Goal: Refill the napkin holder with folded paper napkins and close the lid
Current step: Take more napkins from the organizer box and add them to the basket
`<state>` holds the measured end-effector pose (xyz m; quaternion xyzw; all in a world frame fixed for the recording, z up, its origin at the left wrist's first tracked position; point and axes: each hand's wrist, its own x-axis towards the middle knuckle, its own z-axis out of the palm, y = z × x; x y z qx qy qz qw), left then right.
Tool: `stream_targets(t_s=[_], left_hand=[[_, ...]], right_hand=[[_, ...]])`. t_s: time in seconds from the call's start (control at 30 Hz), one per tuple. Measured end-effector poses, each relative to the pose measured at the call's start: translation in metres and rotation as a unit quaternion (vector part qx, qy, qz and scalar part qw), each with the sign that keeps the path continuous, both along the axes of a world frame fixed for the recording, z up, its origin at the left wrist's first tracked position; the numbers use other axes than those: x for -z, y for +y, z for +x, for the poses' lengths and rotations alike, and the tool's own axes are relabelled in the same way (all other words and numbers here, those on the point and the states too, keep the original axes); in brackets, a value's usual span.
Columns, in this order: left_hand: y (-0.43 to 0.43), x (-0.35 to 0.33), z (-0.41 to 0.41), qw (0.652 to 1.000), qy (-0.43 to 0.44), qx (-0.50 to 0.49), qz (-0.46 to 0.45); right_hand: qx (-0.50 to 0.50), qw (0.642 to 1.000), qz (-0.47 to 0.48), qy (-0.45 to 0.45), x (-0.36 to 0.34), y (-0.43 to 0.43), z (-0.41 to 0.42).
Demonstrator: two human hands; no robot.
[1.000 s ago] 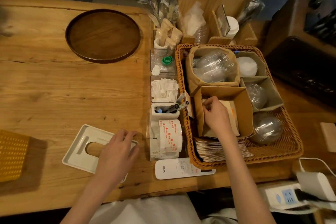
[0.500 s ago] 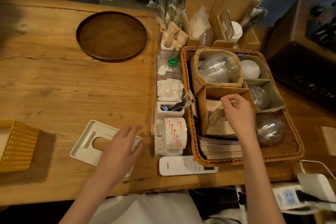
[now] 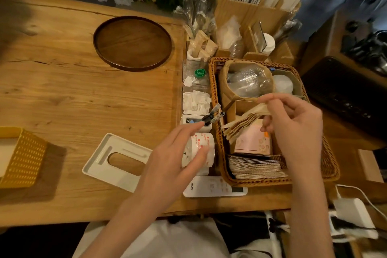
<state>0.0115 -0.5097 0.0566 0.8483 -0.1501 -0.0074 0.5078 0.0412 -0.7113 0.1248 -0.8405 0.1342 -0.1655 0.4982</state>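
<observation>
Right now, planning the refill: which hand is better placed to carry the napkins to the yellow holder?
Probably the right hand: it pinches the napkin stack above the basket. The left hand hovers open, nearer the yellow holder, free to steady it.

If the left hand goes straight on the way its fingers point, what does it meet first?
Probably the pens standing just beyond the left hand; height is unclear, so it might pass over them toward the wicker basket.

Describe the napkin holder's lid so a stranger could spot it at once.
On the wooden table, look near its front edge, between the yellow basket and the left hand. The lid lies flat there: a white rectangular plate, alone in having an oval slot.
</observation>
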Motion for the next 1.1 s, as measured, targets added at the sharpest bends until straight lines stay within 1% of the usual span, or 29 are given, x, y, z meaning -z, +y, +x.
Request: stream_targets(t_s=[0.2, 0.3, 0.43, 0.5, 0.6, 0.73, 0.83, 0.9, 0.93, 1.0, 1.07, 1.1], left_hand=[[-0.007, -0.022, -0.004, 0.999, -0.030, 0.014, -0.002], [-0.008, -0.027, -0.006, 0.999, -0.039, -0.005, -0.013], [-0.001, -0.026, -0.002, 0.998, -0.037, -0.022, -0.042], [0.007, -0.024, 0.000, 0.998, -0.047, -0.036, -0.038], [0.022, -0.019, 0.000, 0.997, -0.047, -0.058, -0.037], [0.043, -0.007, -0.007, 0.989, 0.054, -0.084, -0.107], [0.062, 0.003, -0.016, 0.973, 0.132, -0.104, -0.157], [0.077, 0.007, -0.021, 0.957, 0.176, -0.129, -0.194], [0.086, 0.008, -0.023, 0.941, 0.206, -0.145, -0.227], [0.099, 0.008, -0.025, 0.901, 0.266, -0.175, -0.294], [0.115, 0.007, -0.025, 0.870, 0.297, -0.200, -0.340], [0.124, 0.007, -0.023, 0.862, 0.302, -0.207, -0.351]], right_hand=[[-0.070, 0.996, 0.052, 0.003, -0.018, 0.023, -0.018], [-0.106, 0.992, 0.072, 0.020, -0.021, 0.037, -0.026], [-0.178, 0.977, 0.110, 0.035, -0.022, 0.055, -0.031], [-0.205, 0.970, 0.127, 0.040, -0.021, 0.064, -0.031], [-0.236, 0.965, 0.103, 0.052, -0.014, 0.075, -0.028], [-0.269, 0.962, 0.000, 0.047, 0.005, 0.083, -0.017], [-0.302, 0.951, -0.055, 0.040, 0.020, 0.088, -0.005], [-0.330, 0.939, -0.084, 0.054, 0.030, 0.097, 0.002], [-0.337, 0.935, -0.092, 0.068, 0.035, 0.103, 0.006], [-0.336, 0.933, -0.078, 0.103, 0.047, 0.115, 0.009], [-0.332, 0.933, -0.045, 0.135, 0.056, 0.131, 0.012], [-0.329, 0.933, -0.022, 0.145, 0.059, 0.141, 0.013]])
